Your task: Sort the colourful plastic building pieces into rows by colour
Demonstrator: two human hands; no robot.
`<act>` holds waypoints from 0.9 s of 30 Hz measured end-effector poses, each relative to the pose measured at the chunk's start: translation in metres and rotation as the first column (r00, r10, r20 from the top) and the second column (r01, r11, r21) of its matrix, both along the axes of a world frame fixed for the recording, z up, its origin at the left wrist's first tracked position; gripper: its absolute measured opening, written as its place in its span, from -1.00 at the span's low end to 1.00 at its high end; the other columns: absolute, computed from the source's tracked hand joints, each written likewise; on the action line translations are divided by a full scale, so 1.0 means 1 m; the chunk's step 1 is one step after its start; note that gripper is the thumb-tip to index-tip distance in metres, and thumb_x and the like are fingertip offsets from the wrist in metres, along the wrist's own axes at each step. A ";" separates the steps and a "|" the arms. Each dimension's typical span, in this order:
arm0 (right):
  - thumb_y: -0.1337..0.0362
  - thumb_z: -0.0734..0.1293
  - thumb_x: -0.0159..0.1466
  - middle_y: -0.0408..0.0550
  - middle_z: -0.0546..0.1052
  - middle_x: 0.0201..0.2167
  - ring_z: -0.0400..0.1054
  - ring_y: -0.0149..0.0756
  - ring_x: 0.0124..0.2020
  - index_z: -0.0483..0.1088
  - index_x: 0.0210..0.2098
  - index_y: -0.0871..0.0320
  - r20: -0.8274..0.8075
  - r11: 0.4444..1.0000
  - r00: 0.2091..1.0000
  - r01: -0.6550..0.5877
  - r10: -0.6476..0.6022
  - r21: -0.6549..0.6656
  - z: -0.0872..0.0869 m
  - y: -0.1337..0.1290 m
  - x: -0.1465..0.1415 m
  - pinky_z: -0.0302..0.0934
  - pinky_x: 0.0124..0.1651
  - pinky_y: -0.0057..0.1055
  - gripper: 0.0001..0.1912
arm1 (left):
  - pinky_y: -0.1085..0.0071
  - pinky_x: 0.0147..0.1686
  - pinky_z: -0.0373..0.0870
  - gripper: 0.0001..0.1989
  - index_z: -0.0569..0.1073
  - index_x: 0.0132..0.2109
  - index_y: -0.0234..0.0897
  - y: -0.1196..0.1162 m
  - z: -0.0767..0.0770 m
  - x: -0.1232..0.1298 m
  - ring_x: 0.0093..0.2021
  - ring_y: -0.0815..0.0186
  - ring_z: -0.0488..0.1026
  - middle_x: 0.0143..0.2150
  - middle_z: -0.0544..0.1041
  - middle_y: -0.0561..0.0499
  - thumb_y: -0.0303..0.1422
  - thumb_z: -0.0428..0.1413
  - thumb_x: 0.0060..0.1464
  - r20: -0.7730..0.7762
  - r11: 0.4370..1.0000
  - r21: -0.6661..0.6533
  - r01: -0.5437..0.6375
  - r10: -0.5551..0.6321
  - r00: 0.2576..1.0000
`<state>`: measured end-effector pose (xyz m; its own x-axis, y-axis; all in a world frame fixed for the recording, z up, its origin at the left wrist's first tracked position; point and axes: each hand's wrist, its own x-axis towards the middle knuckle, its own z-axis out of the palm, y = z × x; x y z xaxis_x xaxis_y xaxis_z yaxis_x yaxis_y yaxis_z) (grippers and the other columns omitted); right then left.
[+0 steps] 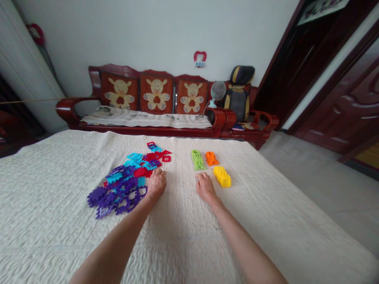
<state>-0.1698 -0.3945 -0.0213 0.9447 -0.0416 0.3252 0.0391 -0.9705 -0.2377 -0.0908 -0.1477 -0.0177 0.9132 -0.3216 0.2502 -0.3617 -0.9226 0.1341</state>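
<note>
My left hand (157,183) rests palm down at the right edge of a loose heap of plastic interlocking pieces, its fingers loosely bent and their tips partly hidden. Red pieces (143,172) lie right beside its fingers. The heap also holds purple pieces (130,185) and light blue pieces (134,159). On the cover, my right hand (205,186) lies with bent fingers slightly apart and nothing visible in them. Just beyond it is a green row of pieces (197,160). An orange stack (211,158) and a yellow stack (222,176) lie to its right.
A cream quilted cover (183,244) spreads under everything, with its edge running along the right side. Behind stands a wooden sofa (134,131) with bear cushions (158,92). A small fan (218,91) and a wooden armchair (268,123) stand at the back right.
</note>
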 end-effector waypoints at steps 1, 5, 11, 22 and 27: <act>0.45 0.22 0.22 0.07 0.45 -0.10 0.29 -0.21 -0.06 0.41 -0.02 0.17 -0.037 1.000 0.999 0.000 -0.001 -0.009 0.000 0.005 -0.006 0.16 0.02 -0.36 -0.65 | 0.31 -0.01 0.31 -0.65 0.53 -0.05 -0.25 0.000 0.001 0.000 0.04 0.15 0.33 -0.04 0.47 -0.12 -0.45 -0.14 0.26 -0.017 1.000 0.010 -0.002 0.002 1.000; 0.41 0.25 0.22 0.06 0.43 0.06 0.23 -0.18 0.11 0.39 0.06 0.04 -0.140 0.998 0.988 0.060 -0.063 -0.025 0.003 0.025 -0.026 0.14 0.07 -0.30 -0.58 | 0.32 0.00 0.32 -0.64 0.50 -0.06 -0.29 -0.001 0.012 -0.005 0.04 0.19 0.37 -0.02 0.47 -0.17 -0.56 -0.15 0.21 -0.128 0.996 0.082 0.042 -0.031 0.991; 0.40 0.14 0.31 0.03 0.33 0.24 0.13 -0.15 0.23 0.34 0.13 -0.01 -0.150 0.988 0.977 0.148 -0.152 -0.035 0.002 0.044 -0.046 0.06 0.13 -0.16 -0.56 | 0.23 0.06 0.29 -0.62 0.44 0.04 -0.25 0.012 0.028 -0.030 0.10 0.13 0.38 0.07 0.45 -0.19 -0.58 -0.12 0.17 -0.179 0.977 0.152 0.148 -0.120 0.976; 0.39 0.12 0.32 0.10 0.43 0.16 0.21 -0.22 0.20 0.41 0.03 0.21 0.053 0.987 0.986 0.157 -0.159 0.041 -0.005 0.050 -0.053 0.01 0.13 -0.29 -0.64 | 0.16 0.10 0.23 -0.57 0.41 0.10 -0.15 0.049 0.028 -0.069 0.08 0.17 0.41 0.04 0.46 -0.14 -0.56 -0.11 0.17 -0.170 0.948 0.188 0.258 -0.228 0.959; 0.39 0.14 0.31 0.09 0.46 0.12 0.23 -0.23 0.17 0.43 -0.01 0.21 0.093 0.986 0.982 0.164 -0.167 0.040 -0.008 0.049 -0.051 0.01 0.11 -0.31 -0.66 | 0.19 0.15 0.20 -0.65 0.46 0.08 -0.22 0.086 0.034 -0.070 0.13 0.20 0.37 0.08 0.49 -0.13 -0.44 -0.11 0.25 -0.023 0.957 0.053 0.284 -0.283 0.959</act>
<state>-0.2208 -0.3459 -0.0296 0.8885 -0.2065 0.4097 -0.0971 -0.9574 -0.2720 -0.1612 -0.0621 0.0162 0.7861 -0.5805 0.2121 -0.6076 -0.7887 0.0934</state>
